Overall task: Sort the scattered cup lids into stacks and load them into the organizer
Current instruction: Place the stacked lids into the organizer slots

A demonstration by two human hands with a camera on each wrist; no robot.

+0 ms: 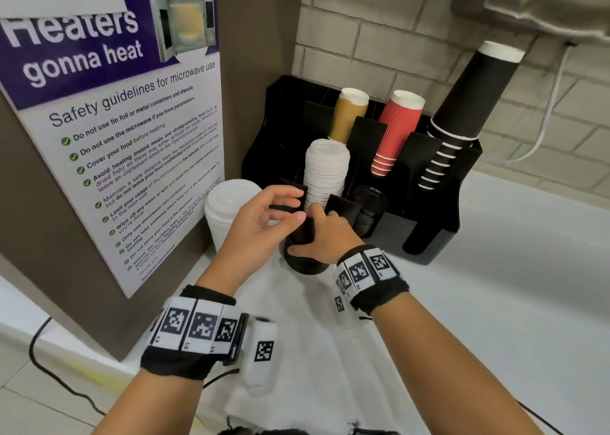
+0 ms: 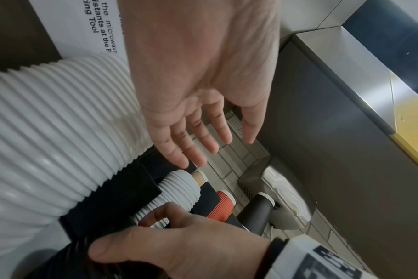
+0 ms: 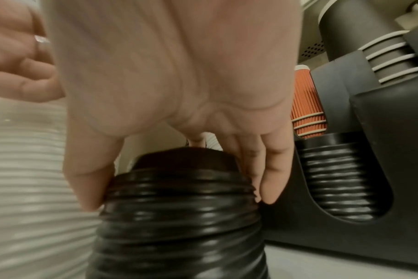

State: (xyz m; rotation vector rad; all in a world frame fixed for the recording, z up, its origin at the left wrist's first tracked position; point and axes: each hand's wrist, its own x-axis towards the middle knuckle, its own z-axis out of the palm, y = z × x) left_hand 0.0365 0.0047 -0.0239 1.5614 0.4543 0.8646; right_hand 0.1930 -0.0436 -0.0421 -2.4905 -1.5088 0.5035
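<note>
Our right hand [image 3: 177,105] grips the top of the black lid stack [image 3: 179,217] on the counter [image 1: 495,302], just in front of the organizer [image 1: 439,236]; our left hand [image 1: 260,223] hovers open beside it. If we lift by the top lids only, the lower ones may separate and spill, or knock the white lid stack [image 1: 227,213].

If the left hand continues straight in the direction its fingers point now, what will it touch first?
Probably the organizer, at the black divider beside the white lid stack. The left hand has its fingers almost at that divider already, though depth is unclear.
</note>
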